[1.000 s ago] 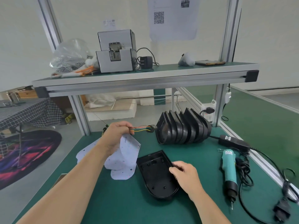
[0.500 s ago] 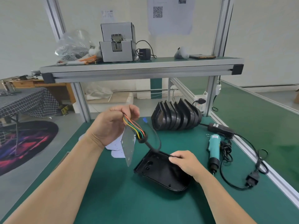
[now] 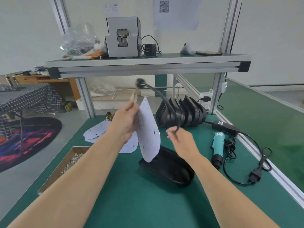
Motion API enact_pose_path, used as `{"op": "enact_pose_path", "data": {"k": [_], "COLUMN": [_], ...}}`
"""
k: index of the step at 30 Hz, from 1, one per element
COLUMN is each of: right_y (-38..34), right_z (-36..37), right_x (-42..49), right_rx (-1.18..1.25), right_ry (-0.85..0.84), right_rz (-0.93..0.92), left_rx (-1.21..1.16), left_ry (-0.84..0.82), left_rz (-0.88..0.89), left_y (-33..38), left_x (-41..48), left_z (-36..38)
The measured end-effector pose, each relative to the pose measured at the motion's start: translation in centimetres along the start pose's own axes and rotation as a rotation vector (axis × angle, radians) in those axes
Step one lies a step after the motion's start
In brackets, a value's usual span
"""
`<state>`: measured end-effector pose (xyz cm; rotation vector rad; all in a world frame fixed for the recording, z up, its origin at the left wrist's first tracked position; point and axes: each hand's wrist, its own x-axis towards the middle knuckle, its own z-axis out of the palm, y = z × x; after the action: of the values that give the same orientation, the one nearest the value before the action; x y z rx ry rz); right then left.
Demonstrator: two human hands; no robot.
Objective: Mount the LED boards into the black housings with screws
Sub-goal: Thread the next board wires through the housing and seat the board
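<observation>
Above the open black oval plastic housing [image 3: 172, 171], our left hand [image 3: 125, 124] grips the white teardrop-shaped LED board [image 3: 148, 129] upright by its wired end while our right hand [image 3: 181, 139] pinches its black cable [image 3: 164, 99] aside, probably so the board seats untangled.

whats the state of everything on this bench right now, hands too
left hand: grips white perforated LED board, held upright, not seated
right hand: pinches black cable
black oval plastic housing: lying flat, open side up, no board inside
row of black housings: standing on edge
teal electric screwdriver: lying untouched
cardboard box: open, holds loose screws
</observation>
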<state>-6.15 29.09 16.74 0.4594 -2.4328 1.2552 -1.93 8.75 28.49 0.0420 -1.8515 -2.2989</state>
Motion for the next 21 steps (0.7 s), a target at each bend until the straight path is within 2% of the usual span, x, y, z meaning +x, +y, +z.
{"op": "enact_pose_path", "data": {"k": [2,4,9,12,16,21], "right_y": [-1.7,-3.8,-8.4,-9.9,-9.8,-11.1], "right_z": [-1.4,-3.1,-5.9,-5.6,-5.0,-6.4], "right_x": [0.7,1.4,2.5,2.8,2.1,2.6], "right_rx": [0.144,0.221,0.241,0.222,0.233,0.161], "right_ry": [0.157,0.223,0.278,0.233,0.172,0.256], "right_rz": [-0.017,-0.047,-0.218,-0.207,-0.127,-0.217], "left_rx": [-0.068,-0.151,-0.170,-0.184,-0.207,-0.346], "left_ry": [0.186,0.262,0.398,0.496,0.523,0.487], "left_rz": [-0.145,-0.253,-0.361,-0.373,-0.468,-0.606], "left_y": [-2.4,-4.7,-8.4,-9.0,-9.8,-10.2], "left_x": [0.3,0.0,-1.9,-3.1,-4.8,-6.3], "left_z": [-1.3,-2.8,-4.6,-4.5,-4.3,-4.6]}}
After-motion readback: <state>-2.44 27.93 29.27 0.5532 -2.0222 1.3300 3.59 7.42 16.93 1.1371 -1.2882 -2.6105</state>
